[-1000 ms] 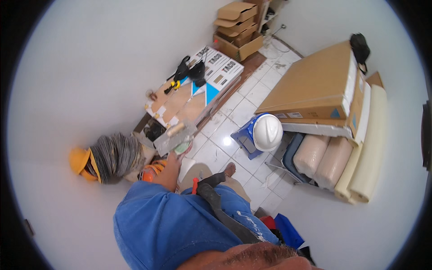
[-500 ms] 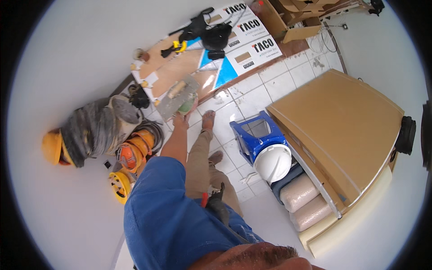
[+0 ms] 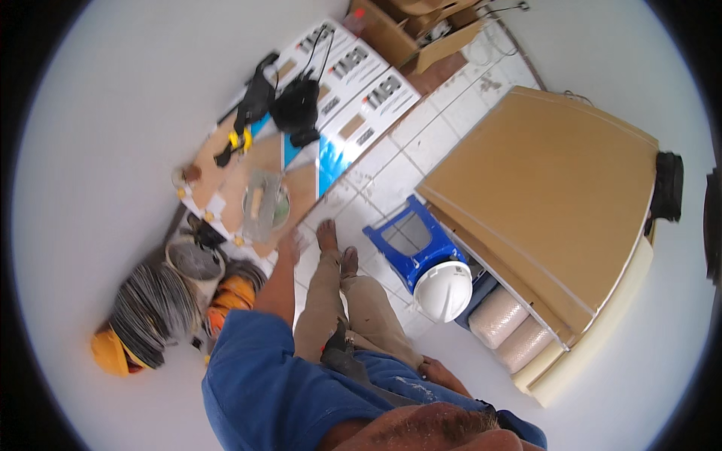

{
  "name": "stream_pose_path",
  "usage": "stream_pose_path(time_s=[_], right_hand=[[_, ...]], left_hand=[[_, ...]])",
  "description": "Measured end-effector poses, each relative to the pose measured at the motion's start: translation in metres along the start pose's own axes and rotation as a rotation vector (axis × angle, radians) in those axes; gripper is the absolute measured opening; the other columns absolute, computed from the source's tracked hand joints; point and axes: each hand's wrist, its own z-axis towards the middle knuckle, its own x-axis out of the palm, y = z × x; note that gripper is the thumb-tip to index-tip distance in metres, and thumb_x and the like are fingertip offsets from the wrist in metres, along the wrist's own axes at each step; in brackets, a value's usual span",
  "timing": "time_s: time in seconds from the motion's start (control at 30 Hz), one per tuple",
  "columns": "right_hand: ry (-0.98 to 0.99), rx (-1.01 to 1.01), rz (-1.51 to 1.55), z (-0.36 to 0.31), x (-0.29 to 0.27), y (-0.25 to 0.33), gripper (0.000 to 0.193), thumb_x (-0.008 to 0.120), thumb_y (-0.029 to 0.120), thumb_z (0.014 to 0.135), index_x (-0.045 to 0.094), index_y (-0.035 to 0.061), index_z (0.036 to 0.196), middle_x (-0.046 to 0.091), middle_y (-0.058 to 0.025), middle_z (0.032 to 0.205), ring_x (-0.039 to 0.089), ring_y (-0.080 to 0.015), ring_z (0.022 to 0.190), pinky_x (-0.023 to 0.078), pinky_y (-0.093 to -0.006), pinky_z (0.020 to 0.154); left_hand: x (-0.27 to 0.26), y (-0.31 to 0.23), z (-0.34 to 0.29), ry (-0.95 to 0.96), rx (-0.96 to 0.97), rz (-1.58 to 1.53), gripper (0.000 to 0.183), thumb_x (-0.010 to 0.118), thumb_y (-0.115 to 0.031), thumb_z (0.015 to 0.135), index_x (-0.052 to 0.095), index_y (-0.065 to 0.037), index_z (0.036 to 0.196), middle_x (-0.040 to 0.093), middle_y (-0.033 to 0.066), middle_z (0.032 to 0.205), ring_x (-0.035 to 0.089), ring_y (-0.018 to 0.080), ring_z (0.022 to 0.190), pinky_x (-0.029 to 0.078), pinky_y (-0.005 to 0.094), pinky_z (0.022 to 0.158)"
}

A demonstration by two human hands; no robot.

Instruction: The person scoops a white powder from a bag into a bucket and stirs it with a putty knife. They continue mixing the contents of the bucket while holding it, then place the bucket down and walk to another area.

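My left hand (image 3: 290, 245) is stretched out beside the near edge of the boards, fingers apart and slightly blurred, holding nothing. Just beyond it, a flat rectangular plastering trowel (image 3: 258, 204) with a wooden handle lies across a round bowl (image 3: 281, 212) that looks greenish inside. Both rest on the wood-coloured part of the stacked boards (image 3: 301, 186). Down by my thigh is my right hand (image 3: 434, 370); its fingers are mostly hidden, so their state cannot be made out.
Black bags (image 3: 295, 109) and a yellow tool (image 3: 239, 140) lie on the boards. A blue step stool (image 3: 410, 237) bears a white helmet (image 3: 444, 291) beside a large cardboard-covered piece (image 3: 549, 203). At left stand a pale bucket (image 3: 197, 263), coiled grey hose (image 3: 154, 312) and orange helmets (image 3: 233, 295).
My left hand has let go of the bowl with the trowel on it, which now sits on the boards. My right hand has come into view, and the view has shifted.
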Motion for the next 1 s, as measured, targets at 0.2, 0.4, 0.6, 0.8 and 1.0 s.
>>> stream_pose_path(time_s=[0.2,0.4,0.6,0.8,1.0], right_hand=[[-0.085,-0.536,-0.266,0.043,-0.035,0.031,0.065,0.053,0.040,0.097,0.051,-0.0054,0.144,0.053,-0.0287,0.143,0.056,-0.0395,0.127,0.043,-0.0425,0.109],[0.008,-0.544,-0.218,-0.010,-0.102,0.128,0.098,0.030,0.072,0.102,0.031,-0.0122,0.153,0.036,-0.0317,0.158,0.035,-0.0443,0.148,0.024,-0.0390,0.124],[-0.468,-0.645,-0.164,0.025,-0.257,0.171,0.055,0.050,0.049,0.099,0.064,0.0075,0.132,0.067,-0.0279,0.121,0.063,-0.0469,0.113,0.049,-0.0489,0.099],[-0.549,-0.976,-0.115,0.103,-0.322,0.250,0.049,0.057,0.045,0.096,0.068,0.0071,0.125,0.070,-0.0289,0.112,0.067,-0.0459,0.103,0.051,-0.0520,0.092],[-0.181,-0.945,-0.099,0.080,-0.390,0.288,0.047,0.059,0.042,0.096,0.068,0.0068,0.126,0.070,-0.0284,0.112,0.066,-0.0454,0.103,0.050,-0.0522,0.094]], left_hand=[[-0.013,0.023,-0.106,0.317,0.706,1.701,0.060,0.066,-0.046,0.087,0.065,-0.001,0.127,0.072,0.0266,0.108,0.068,0.0433,0.107,0.054,0.0495,0.092],[0.115,-0.052,-0.152,0.427,0.387,1.771,0.055,0.065,-0.044,0.087,0.066,-0.001,0.122,0.071,0.0269,0.107,0.068,0.0435,0.106,0.053,0.0494,0.092],[0.341,-0.127,-0.175,0.685,0.637,2.012,0.051,0.065,-0.042,0.087,0.068,-0.001,0.117,0.071,0.0273,0.105,0.068,0.0438,0.105,0.053,0.0494,0.091],[0.556,-0.138,-0.202,0.928,0.847,2.164,0.046,0.064,-0.041,0.088,0.069,-0.002,0.113,0.071,0.0276,0.104,0.067,0.0440,0.105,0.053,0.0494,0.091],[0.698,-0.122,-0.206,1.083,0.892,2.232,0.042,0.064,-0.039,0.088,0.071,-0.002,0.108,0.071,0.0279,0.103,0.067,0.0443,0.104,0.053,0.0494,0.090]])
